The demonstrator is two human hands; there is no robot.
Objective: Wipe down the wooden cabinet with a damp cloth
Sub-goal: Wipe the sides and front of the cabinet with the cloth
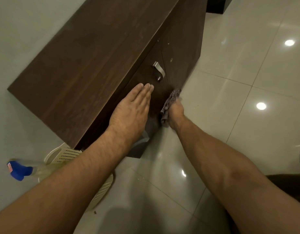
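Note:
A dark brown wooden cabinet (88, 61) stands against the wall, seen from above, with a silver handle (159, 71) on its front door. My left hand (131, 112) lies flat, fingers together, over the front top edge of the cabinet. My right hand (175, 114) is low on the cabinet front, near the floor, closed on a grey patterned cloth (169, 105) that is pressed against the wood. The lower part of the door is hidden behind my hands.
A spray bottle with a blue trigger head (19, 170) sits at the lower left beside a cream perforated plastic basket (66, 154). Glossy tiled floor (238, 98) spreads to the right. A dark object (287, 184) shows at the right edge.

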